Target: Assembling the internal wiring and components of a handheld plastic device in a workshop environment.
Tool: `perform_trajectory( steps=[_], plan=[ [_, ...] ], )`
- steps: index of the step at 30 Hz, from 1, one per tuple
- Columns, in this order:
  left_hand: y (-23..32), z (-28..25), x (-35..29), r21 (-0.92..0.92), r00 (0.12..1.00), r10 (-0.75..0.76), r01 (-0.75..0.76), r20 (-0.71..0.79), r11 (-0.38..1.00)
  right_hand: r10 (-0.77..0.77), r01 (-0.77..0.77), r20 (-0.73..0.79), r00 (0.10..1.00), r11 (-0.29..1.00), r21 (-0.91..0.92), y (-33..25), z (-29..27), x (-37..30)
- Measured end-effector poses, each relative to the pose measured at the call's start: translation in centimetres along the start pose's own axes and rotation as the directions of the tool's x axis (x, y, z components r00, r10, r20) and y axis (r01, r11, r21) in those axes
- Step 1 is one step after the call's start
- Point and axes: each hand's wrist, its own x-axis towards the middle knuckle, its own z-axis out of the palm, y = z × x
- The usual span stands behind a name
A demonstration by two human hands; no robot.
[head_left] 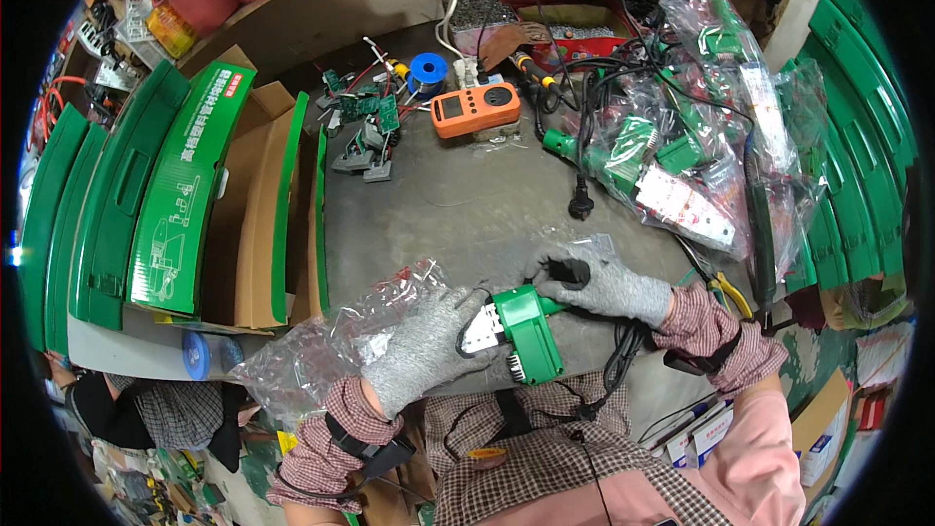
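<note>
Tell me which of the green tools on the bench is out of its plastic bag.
The green tool held between the left hand and right hand, at the near bench edge. It is bare, while the others in the pile of bagged tools at far right are wrapped.

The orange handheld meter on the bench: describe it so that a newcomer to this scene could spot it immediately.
Start at the grey workbench and look to its far edge, near the blue solder spool. The orange meter lies flat there, right of the loose green circuit boards. It is the only orange block, with a black round dial and a small screen.
</note>
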Motion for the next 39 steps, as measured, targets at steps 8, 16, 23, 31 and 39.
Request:
perform_trajectory(
  steps=[8, 16, 23, 31, 39],
  plan=[
    [-0.4, 0.5, 0.0, 0.050, 1.000, 0.003, -0.003, -0.007, 0.999, 0.022, -0.021, 0.008, 1.000, 0.995, -0.094, -0.1, -0.4, 0.1],
    [-0.5, 0.7, -0.3, 0.039, 1.000, 0.005, -0.004, -0.029, 0.999, -0.145, 0.137, -0.016, 0.989, 0.964, -0.228, -0.6, -0.3, -0.8],
    [-0.9, 1.1, -0.9, -0.023, 0.999, -0.012, 0.011, -0.045, 1.000, -0.161, 0.162, 0.034, 0.986, 0.918, -0.361, -1.1, -1.1, -0.7],
    [2.3, 2.0, -0.5, 0.118, 0.999, 0.034, -0.029, -0.043, 0.993, -0.370, 0.397, 0.189, 0.910, 0.640, -0.658, -0.1, 0.8, -2.6],
    [1.8, 3.0, -0.5, 0.069, 0.991, 0.060, -0.052, -0.118, 0.996, -0.351, 0.398, 0.203, 0.914, 0.684, -0.611, -1.7, -0.5, -2.7]
  ],
)
